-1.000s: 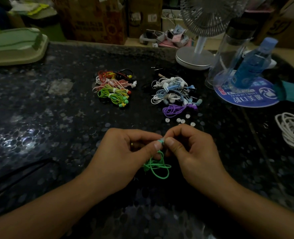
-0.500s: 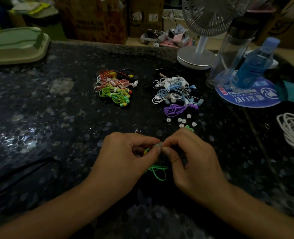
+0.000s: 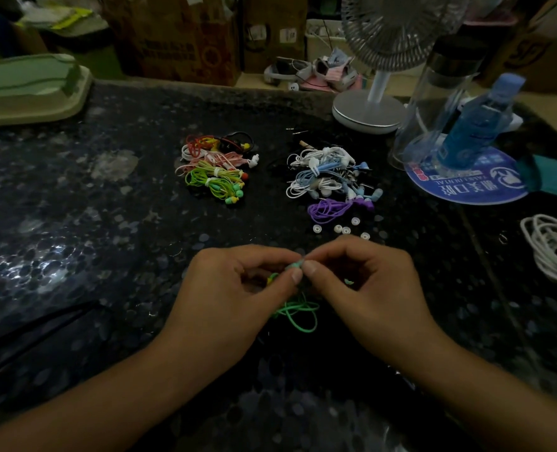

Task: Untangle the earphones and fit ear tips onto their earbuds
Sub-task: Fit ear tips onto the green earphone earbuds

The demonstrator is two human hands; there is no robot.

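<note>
Head view: left hand (image 3: 238, 288) and right hand (image 3: 362, 282) both pinch green earbud (image 3: 295, 265) mid-surface near front edge, cord (image 3: 298, 316) dangling. Hands drifted up slightly; tip fitting likely ongoing.

head cam | faces forward-down | close over hands (image 3: 298, 288) | dark table (image 3: 107, 223) beyond

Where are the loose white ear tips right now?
In the head view, the loose white ear tips lie on the dark table, just beyond the right hand and right below the purple earphones.
</note>
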